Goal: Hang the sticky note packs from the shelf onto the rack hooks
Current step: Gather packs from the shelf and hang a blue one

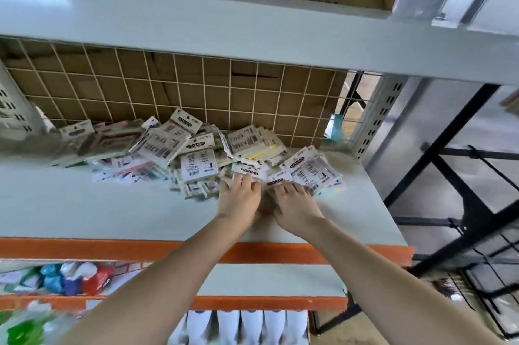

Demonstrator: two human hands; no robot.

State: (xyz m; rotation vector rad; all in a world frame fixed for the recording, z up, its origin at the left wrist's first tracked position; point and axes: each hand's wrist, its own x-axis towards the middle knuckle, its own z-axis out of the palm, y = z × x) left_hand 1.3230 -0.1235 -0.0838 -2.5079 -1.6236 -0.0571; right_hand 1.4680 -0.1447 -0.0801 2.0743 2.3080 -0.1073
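- Where the pale shelf board (70, 204) meets the wire grid panel (174, 86) at its back edge, the sticky note packs (196, 153) lie in a loose, overlapping heap, spilling toward the right rear corner.
- Left hand (238, 198) has fingers curled onto a pack (248, 169) at the heap's front edge; right hand (295, 204) likewise grasps a neighbouring pack (276, 179). Finger detail is blurred.
- No hooks are identifiable; a dark rack frame (463, 204) stands beyond the shelf's right edge.
- Risk, as judged: slippery sleeves overlap, so lifting one may drag neighbours off the front edge.
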